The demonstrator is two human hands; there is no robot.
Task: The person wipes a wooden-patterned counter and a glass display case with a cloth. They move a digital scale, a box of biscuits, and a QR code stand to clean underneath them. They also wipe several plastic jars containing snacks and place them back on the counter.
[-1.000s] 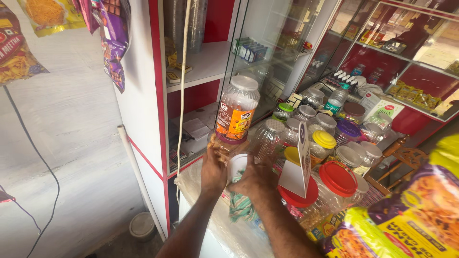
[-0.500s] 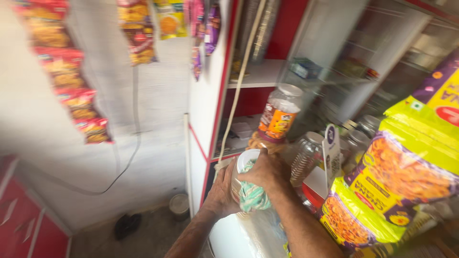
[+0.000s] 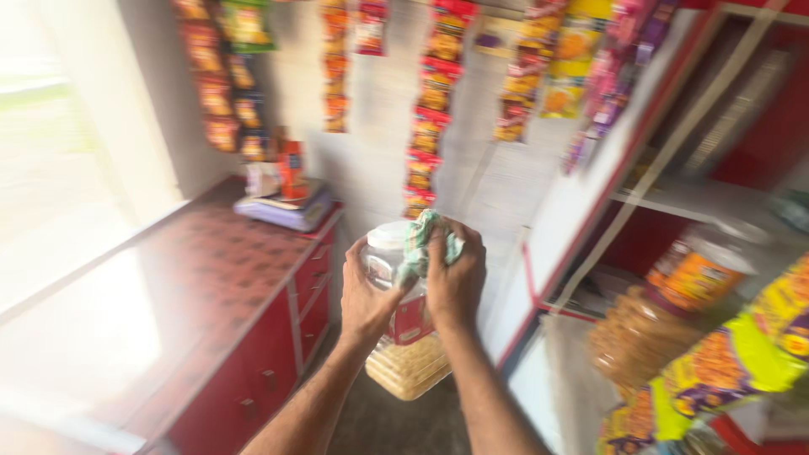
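Currently both hands are up on a clear plastic jar (image 3: 403, 337) held in the air in front of the person; left hand (image 3: 368, 297) wraps around its side, right hand (image 3: 456, 278) presses a green-and-white cloth (image 3: 425, 238) against the top near the white lid (image 3: 388, 235); jar has a red label, pale contents at the bottom, probably biscuits, frame is blurred; red counter (image 3: 219, 278) sits left below, with a stack of items at its far end; snack packet strips (image 3: 430, 109) hang on the wall behind; another jar with an orange label (image 3: 691, 278) and yellow packets (image 3: 742, 354) crowd the right side.
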